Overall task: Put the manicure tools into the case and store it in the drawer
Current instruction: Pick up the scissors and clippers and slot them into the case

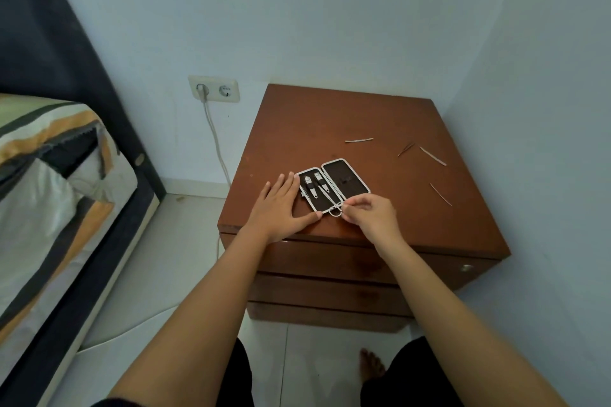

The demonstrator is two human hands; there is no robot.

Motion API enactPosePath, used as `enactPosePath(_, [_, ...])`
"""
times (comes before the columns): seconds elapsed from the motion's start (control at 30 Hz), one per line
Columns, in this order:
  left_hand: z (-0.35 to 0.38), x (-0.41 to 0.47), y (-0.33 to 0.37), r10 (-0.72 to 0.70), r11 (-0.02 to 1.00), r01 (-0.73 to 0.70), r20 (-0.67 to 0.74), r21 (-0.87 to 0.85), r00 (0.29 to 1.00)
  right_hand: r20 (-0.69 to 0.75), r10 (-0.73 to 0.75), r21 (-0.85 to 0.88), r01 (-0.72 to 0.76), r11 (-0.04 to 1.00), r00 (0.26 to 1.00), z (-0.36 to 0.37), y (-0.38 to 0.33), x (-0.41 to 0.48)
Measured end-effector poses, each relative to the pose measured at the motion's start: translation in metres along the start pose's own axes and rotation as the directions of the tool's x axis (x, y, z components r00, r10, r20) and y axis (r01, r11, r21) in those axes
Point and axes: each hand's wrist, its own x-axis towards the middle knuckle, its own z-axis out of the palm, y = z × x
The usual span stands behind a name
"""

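Our left hand [277, 205] lay flat and spread on the tabletop [330, 122], fingers against the left edge of the open case [332, 184]. Our right hand [370, 213] pinched the ring handles of the scissors [334, 206] at the case's near edge, blades lying across the left half beside two clippers [312, 187] strapped in place. Beyond the right hand, four thin tools [433, 156] lay scattered on the wood. Below both hands, the drawers [327, 263] stood closed.
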Motion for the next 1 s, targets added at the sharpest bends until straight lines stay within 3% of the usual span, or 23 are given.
enactPosePath(0.2, [0.003, 0.001, -0.002, 0.004, 1.0, -0.004, -0.035, 0.006, 0.999, 0.026, 0.011, -0.047, -0.01, 0.999, 1.0, 0.002, 0.002, -0.001])
enactPosePath(0.57, [0.006, 0.0, -0.005, 0.013, 1.0, -0.013, -0.066, 0.01, 0.998, -0.086, -0.016, -0.119, 0.006, 0.993, 0.996, 0.005, 0.002, 0.001])
enactPosePath(0.73, [0.008, 0.001, -0.005, 0.012, 1.0, -0.011, -0.077, 0.012, 0.997, -0.07, -0.094, -0.193, 0.079, 0.978, 0.993, 0.012, -0.002, 0.001])
enactPosePath(0.87, [0.009, 0.001, -0.007, 0.016, 1.0, -0.015, -0.083, 0.014, 0.996, 0.01, -0.27, -0.354, 0.256, 0.899, 0.963, 0.018, -0.004, 0.001])
enactPosePath(1.0, [0.01, 0.002, -0.008, 0.024, 1.0, -0.023, -0.083, 0.014, 0.996, 0.143, -0.426, -0.578, 0.424, 0.697, 0.893, 0.017, 0.0, -0.001])
